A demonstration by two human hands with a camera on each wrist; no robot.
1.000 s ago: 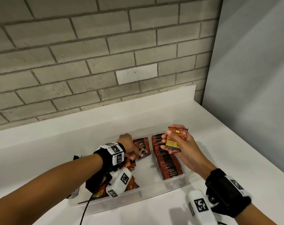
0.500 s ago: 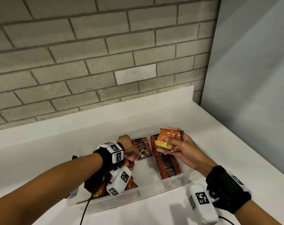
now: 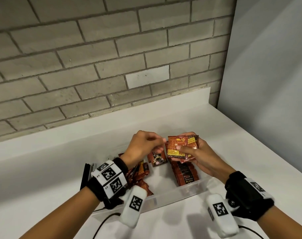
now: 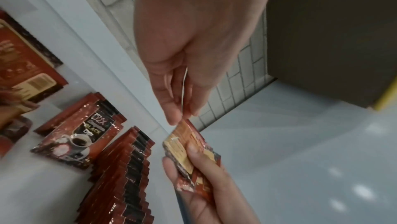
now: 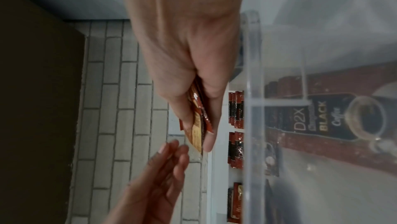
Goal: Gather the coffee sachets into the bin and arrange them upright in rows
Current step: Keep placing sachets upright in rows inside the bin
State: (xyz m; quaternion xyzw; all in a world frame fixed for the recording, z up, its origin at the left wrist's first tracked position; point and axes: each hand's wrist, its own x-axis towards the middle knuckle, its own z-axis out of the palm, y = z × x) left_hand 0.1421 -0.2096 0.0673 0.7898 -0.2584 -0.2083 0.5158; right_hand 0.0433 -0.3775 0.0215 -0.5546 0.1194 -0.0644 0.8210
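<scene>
My right hand [image 3: 186,150] grips a small stack of red-brown coffee sachets [image 3: 179,144] above the far right of the clear plastic bin [image 3: 172,195], thumb across the front one. My left hand [image 3: 159,140] reaches to the stack's left edge with nearly straight fingers and holds nothing. In the left wrist view its fingertips [image 4: 178,117] meet the stack's top corner [image 4: 189,141]. A row of upright sachets [image 3: 184,175] fills the bin's right side. One sachet [image 3: 158,158] leans mid-bin. Loose sachets [image 3: 139,173] lie in a heap on the left.
The bin stands on a white counter [image 3: 233,144] below a grey brick wall [image 3: 112,66], with a plain grey side wall [image 3: 276,83] to the right. A black object [image 3: 85,173] sits at the bin's left end. Cables trail at the counter's near edge.
My left hand has left the leaning sachet in the bin and risen rightward to the held stack. My right hand has tilted the stack toward the left.
</scene>
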